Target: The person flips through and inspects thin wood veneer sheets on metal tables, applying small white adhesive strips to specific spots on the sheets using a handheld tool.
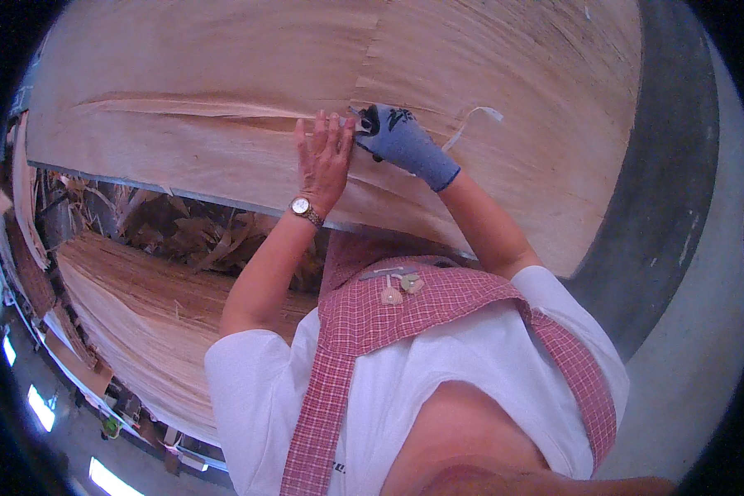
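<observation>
Pinches with the gloved right hand (405,140) what looks like a small slim tool (355,110), thumb and fingers pressed together close to its tip — presumably for fine control right at the surface. Shows too little past the glove to tell the exact kind.

Just left of that pinch, lays the bare left hand (322,165) palm down on the wood veneer sheet (223,50), fingers straight and slightly apart, fingertips beside the glove; likely serves to weigh the thin layer down and stop any slipping. Wears a round-faced wristwatch (302,206) on that wrist, below and left of the pinch.

Has the veneer directly beneath both hands, reaching well past them to left, right and far side. Shows a long raised fold (182,107) running left from the grip, probably the reason for setting both hands so close together here. Right of the grip, near the glove's cuff, shows a pale curled strip (475,120) — cannot tell if loose or attached.

Stands with the checked apron (438,322) close against the near edge, perhaps for easier reach. Farther out, below and left of the grip, has brown veneer scraps (207,236) in the gap before a layered veneer stack (140,306).
</observation>
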`<act>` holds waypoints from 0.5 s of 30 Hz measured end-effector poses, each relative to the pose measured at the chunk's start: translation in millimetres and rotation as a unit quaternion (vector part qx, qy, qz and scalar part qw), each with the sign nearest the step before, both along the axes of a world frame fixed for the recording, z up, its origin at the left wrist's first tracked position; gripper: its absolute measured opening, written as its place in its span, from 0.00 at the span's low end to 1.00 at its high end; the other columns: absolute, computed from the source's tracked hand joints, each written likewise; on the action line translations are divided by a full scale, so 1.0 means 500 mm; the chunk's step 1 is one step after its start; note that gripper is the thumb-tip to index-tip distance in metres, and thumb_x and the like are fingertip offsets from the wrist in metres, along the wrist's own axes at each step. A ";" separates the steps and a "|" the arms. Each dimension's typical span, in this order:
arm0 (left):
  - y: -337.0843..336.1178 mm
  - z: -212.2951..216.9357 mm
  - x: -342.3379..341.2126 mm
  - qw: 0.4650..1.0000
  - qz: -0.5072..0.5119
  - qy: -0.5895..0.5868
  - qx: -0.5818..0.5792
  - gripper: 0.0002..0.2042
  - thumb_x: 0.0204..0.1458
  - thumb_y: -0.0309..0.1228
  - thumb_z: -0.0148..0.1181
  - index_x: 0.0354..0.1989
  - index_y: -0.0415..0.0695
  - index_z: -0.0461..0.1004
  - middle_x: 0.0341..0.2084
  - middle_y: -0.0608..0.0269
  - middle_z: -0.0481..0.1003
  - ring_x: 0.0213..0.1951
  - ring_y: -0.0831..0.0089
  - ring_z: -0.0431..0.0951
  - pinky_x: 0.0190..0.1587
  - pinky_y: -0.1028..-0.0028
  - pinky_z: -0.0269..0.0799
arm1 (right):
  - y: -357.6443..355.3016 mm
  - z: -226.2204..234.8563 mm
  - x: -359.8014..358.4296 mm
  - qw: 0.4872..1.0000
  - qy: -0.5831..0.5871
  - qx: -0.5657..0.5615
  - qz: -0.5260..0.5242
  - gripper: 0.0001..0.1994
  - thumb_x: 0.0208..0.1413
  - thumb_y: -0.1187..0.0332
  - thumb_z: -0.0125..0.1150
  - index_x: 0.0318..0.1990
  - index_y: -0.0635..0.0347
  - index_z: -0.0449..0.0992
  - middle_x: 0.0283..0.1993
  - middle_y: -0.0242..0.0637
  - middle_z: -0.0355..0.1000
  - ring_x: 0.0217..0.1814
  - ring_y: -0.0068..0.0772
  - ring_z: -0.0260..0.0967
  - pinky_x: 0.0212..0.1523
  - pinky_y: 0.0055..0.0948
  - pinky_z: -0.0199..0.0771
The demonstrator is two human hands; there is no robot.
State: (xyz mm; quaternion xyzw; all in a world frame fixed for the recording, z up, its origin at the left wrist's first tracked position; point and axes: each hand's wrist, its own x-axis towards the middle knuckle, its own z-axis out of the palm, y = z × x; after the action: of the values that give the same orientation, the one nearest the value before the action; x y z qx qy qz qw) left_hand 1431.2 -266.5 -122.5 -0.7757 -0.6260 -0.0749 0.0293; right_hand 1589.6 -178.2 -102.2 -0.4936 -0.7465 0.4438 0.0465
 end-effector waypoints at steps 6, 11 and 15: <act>0.003 -0.014 0.005 0.996 -0.017 0.084 -0.012 0.22 0.57 0.32 0.52 0.62 0.47 0.67 0.59 0.56 0.68 0.66 0.58 0.61 0.68 0.46 0.45 | -0.008 -0.001 0.028 0.943 -0.175 0.268 0.087 0.11 0.57 0.63 0.60 0.38 0.62 0.74 0.32 0.42 0.76 0.34 0.32 0.76 0.35 0.33 0.76; 0.005 0.001 -0.006 0.988 0.023 -0.136 -0.069 0.26 0.53 0.27 0.52 0.64 0.47 0.64 0.60 0.56 0.67 0.66 0.55 0.59 0.69 0.47 0.42 | 0.005 0.019 0.111 0.939 0.230 -0.208 -0.152 0.11 0.60 0.63 0.60 0.39 0.64 0.77 0.33 0.37 0.77 0.35 0.26 0.74 0.38 0.30 0.76; -0.005 0.051 0.059 0.981 0.075 -0.172 -0.056 0.31 0.54 0.32 0.53 0.69 0.56 0.57 0.68 0.60 0.56 0.71 0.57 0.50 0.70 0.48 0.38 | -0.032 0.038 0.147 0.908 0.284 -0.223 -0.214 0.11 0.61 0.63 0.59 0.38 0.63 0.77 0.34 0.35 0.77 0.36 0.25 0.74 0.40 0.27 0.74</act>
State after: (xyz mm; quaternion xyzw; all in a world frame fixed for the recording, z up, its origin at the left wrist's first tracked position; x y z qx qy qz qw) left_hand 1460.7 -269.2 -97.0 -0.7024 -0.6814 -0.1693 -0.1170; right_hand 1663.2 -194.1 -83.3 -0.4921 -0.4598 0.6995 0.2389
